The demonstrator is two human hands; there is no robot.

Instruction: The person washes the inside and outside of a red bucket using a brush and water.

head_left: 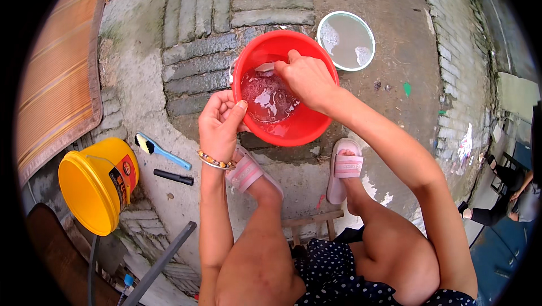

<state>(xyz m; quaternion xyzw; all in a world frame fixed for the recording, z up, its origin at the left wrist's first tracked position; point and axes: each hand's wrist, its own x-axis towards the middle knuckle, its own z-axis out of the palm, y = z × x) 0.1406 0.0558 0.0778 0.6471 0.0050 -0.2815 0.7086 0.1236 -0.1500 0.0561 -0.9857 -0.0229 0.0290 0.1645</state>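
Red plastic frames the scene as a bucket [307, 128] of sudsy water [271, 103] stands tilted at 12 o'clock in the view. A left hand [222, 121], its forearm rising from 7 o'clock and its wrist ringed by bracelets, clasps the rim near 8 o'clock, thumb laid on the edge. Bent at the elbow, the other arm sweeps in from 4 o'clock; its right hand [305, 77] dips inside, fingers curled beside a pale item [264, 67], though whether it is gripped cannot be told. Out at 2 o'clock from the bucket sits a green-rimmed basin [351, 70] of cloudy water; toward 8 o'clock lie a blue-handled brush [166, 152] and a yellow pail [90, 187].
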